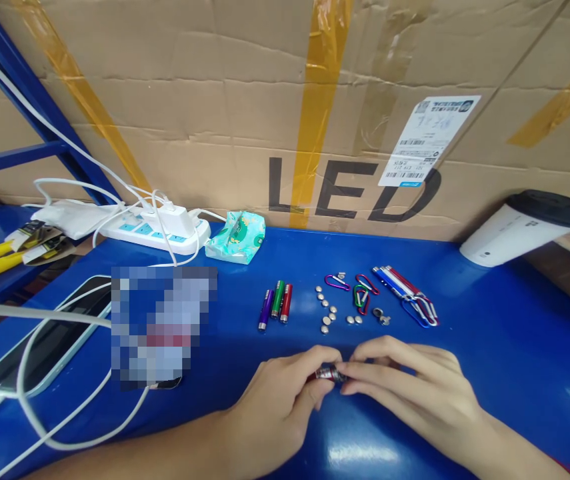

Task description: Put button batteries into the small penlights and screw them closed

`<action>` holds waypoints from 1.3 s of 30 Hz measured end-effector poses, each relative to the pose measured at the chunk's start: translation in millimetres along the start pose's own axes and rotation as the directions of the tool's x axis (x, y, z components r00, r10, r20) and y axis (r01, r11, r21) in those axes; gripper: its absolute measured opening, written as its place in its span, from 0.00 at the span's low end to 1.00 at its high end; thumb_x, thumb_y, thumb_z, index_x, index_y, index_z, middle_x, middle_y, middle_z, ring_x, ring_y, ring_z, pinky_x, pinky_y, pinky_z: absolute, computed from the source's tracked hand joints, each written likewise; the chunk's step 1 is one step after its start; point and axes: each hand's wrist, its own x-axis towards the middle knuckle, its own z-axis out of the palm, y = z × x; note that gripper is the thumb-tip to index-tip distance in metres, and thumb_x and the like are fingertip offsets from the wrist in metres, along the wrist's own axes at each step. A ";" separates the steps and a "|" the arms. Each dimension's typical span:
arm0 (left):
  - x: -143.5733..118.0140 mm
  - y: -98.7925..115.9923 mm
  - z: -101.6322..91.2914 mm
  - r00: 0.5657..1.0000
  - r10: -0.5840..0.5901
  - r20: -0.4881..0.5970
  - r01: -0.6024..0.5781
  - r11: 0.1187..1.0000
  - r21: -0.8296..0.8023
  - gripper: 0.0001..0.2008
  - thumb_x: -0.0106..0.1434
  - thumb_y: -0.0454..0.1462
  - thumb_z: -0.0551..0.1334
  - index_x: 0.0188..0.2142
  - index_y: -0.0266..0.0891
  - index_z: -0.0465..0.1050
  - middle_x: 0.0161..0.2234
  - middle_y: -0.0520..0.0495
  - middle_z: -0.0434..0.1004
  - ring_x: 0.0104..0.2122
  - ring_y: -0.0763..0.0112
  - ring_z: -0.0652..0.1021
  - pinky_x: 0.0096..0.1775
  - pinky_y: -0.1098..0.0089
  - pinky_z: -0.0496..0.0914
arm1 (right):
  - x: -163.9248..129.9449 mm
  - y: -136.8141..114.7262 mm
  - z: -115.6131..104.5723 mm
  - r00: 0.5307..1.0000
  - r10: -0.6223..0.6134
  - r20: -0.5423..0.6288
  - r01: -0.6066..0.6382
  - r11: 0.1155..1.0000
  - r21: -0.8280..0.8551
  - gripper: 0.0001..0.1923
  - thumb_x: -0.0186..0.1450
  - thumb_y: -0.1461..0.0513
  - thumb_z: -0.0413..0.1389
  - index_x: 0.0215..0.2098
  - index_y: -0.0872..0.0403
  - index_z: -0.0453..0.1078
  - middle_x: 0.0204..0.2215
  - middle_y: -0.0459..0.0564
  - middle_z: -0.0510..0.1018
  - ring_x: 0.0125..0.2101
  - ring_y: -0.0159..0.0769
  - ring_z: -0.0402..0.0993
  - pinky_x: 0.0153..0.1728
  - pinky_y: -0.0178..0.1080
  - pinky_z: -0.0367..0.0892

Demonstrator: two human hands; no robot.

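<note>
My left hand (285,400) is closed around a small red penlight (325,374) with a silver end, held low over the blue table. The fingertips of my right hand (415,387) pinch the silver end of that penlight; much of it is hidden by my fingers. Just beyond lie several button cells (326,321), loosely scattered. Purple (265,310), green (277,299) and red (287,303) penlight tubes rest side by side to their left. To the right are coloured carabiner clips (362,294) and small silver metal pieces (381,316).
Several penlights with carabiners (399,287) lie at the right. A white lidded cup (512,233) stands farther right. A tissue pack (237,237), power strip (157,230), phone (49,337) and white cables occupy the left. A large cardboard box (205,120) forms the back wall.
</note>
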 end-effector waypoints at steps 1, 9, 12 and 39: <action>0.3 -1.4 0.6 1.000 0.006 -0.006 -0.006 1.000 0.002 0.09 0.65 0.31 0.48 0.39 0.42 0.63 0.25 0.57 0.63 0.25 0.76 0.66 0.30 0.76 0.59 | 0.7 -0.1 -0.3 1.000 -0.002 -0.001 0.002 1.000 0.001 0.08 0.64 0.64 0.53 0.41 0.51 0.71 0.31 0.46 0.76 0.23 0.25 0.72 0.22 0.29 0.65; -0.3 -2.7 0.8 1.000 0.012 0.005 -0.012 0.999 0.051 0.09 0.65 0.32 0.48 0.41 0.42 0.64 0.26 0.56 0.66 0.26 0.76 0.67 0.30 0.76 0.59 | 1.1 -0.6 -1.3 1.000 0.008 -0.028 -0.008 1.000 -0.020 0.06 0.65 0.62 0.53 0.37 0.51 0.72 0.30 0.45 0.76 0.24 0.24 0.73 0.24 0.29 0.65; -0.6 -1.1 0.6 1.000 0.004 0.007 -0.005 0.998 0.067 0.09 0.65 0.32 0.48 0.40 0.42 0.65 0.26 0.56 0.66 0.26 0.75 0.67 0.30 0.76 0.59 | 2.6 -1.2 -0.8 0.999 0.016 -0.041 -0.016 1.000 -0.010 0.06 0.64 0.61 0.53 0.34 0.52 0.72 0.29 0.45 0.77 0.25 0.25 0.74 0.25 0.29 0.66; 1.0 -4.8 3.8 0.996 0.049 -0.079 -0.048 0.999 0.013 0.10 0.65 0.31 0.51 0.41 0.40 0.68 0.29 0.54 0.70 0.28 0.76 0.69 0.33 0.77 0.62 | 4.4 1.2 -2.4 1.000 -0.008 0.010 0.007 0.998 0.063 0.07 0.65 0.64 0.52 0.39 0.52 0.70 0.29 0.46 0.77 0.25 0.26 0.74 0.24 0.28 0.67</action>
